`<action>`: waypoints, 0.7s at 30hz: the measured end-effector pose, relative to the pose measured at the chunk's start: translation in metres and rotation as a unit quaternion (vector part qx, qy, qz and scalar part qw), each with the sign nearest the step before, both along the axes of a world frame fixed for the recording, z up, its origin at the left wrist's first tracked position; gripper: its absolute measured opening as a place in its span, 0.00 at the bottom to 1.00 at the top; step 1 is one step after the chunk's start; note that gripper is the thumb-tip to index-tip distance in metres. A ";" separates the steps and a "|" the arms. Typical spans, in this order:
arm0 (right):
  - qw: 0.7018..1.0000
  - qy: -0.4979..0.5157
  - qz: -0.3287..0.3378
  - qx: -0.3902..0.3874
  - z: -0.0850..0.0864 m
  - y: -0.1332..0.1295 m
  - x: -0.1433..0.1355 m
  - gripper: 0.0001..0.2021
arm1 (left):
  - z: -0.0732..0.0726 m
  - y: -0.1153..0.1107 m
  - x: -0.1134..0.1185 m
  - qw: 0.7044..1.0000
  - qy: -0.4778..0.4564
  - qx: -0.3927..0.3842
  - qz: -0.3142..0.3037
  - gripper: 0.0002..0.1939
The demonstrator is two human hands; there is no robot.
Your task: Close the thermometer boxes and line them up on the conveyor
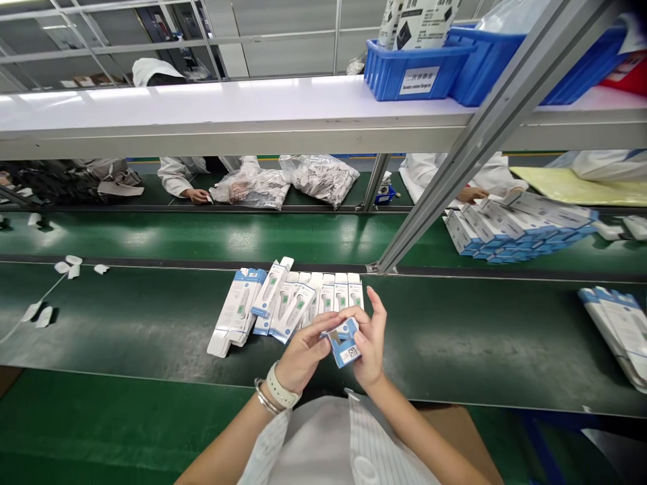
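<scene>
Between my two hands is a small blue-and-white cardboard box [346,351], its end with a printed square code facing me. My left hand [309,343] grips its left side with thumb and fingers. On the other side, my right hand [370,337] has the thumb against the box, while its index finger sticks up. Just beyond my hands lies a group of similar long boxes [296,311], some stacked askew and several in a row. Left of them rests a pile of flattened cartons [237,306].
Several small white pieces [44,316] lie on the green work surface [151,323] at left. More flat cartons [619,330] are at far right. A slanted metal post [455,155] rises ahead. Blue bins [414,67] stand on the shelf. Across the line, co-workers' hands [198,196] handle things near plastic bags [323,178].
</scene>
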State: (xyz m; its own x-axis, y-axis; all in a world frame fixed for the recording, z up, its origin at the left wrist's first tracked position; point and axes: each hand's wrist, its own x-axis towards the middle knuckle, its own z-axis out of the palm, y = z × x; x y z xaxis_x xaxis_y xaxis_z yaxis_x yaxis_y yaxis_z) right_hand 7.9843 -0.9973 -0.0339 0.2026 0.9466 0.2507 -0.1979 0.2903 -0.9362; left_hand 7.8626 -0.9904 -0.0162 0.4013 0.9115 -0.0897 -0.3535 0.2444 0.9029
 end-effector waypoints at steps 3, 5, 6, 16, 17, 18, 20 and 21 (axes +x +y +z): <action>0.999 -0.029 0.011 0.021 -0.002 0.001 0.003 0.32 | -0.003 -0.002 0.003 0.994 0.079 0.051 0.057 0.13; 0.998 -0.059 0.011 0.035 -0.004 0.002 0.006 0.32 | -0.004 -0.006 0.007 0.978 0.143 0.113 0.102 0.11; 0.996 -0.075 0.006 0.039 -0.005 0.003 0.007 0.32 | -0.005 -0.008 0.008 0.964 0.175 0.157 0.124 0.11; 0.988 -0.139 -0.015 0.061 -0.012 0.006 0.016 0.28 | -0.010 0.000 -0.008 0.846 0.256 0.461 0.083 0.13; 0.987 -0.149 -0.014 0.066 -0.013 0.006 0.017 0.27 | -0.010 0.001 -0.008 0.868 0.254 0.418 0.087 0.10; 0.984 -0.160 -0.014 0.072 -0.013 0.006 0.018 0.27 | -0.009 0.001 -0.007 0.892 0.251 0.365 0.092 0.09; 0.980 -0.182 -0.014 0.082 -0.014 0.006 0.020 0.26 | -0.006 -0.001 -0.003 0.931 0.241 0.261 0.084 0.13; 0.977 -0.193 -0.012 0.084 -0.014 0.006 0.021 0.26 | -0.005 -0.001 -0.001 0.943 0.236 0.223 0.070 0.16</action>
